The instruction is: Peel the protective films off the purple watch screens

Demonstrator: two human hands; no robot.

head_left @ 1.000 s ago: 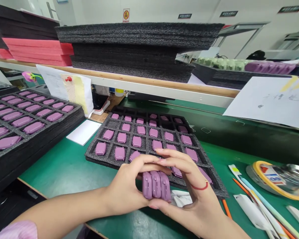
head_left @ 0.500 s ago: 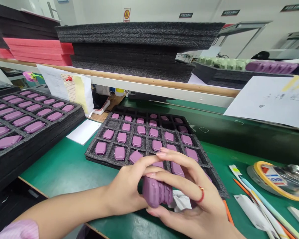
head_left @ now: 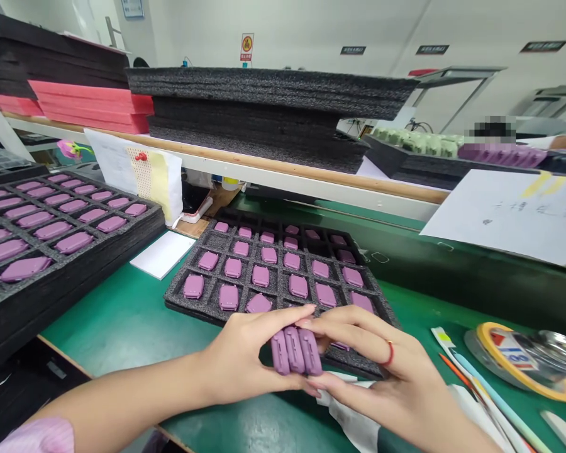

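Observation:
A row of three purple, rounded-corner cases, like small watch housings, stands on edge between my two hands above the bench. My left hand has its thumb beneath and its fingers over the top of the row. From the other side, my right hand grips the row with fingertips above and thumb below. Just beyond them lies a black foam tray with similar purple cases in many of its cells. My hands cover its near right part. A crumpled white cloth or paper lies under my right hand.
Another foam tray of purple cases stands at the left, near a white pad. Tape, brushes and stick-like tools lie at the right. A shelf carrying stacked black foam crosses behind.
The held purple cases have turned so that their narrow sides face me, side by side. My right hand has shifted slightly down, and its raised fingers have lowered. The view has tilted up slightly.

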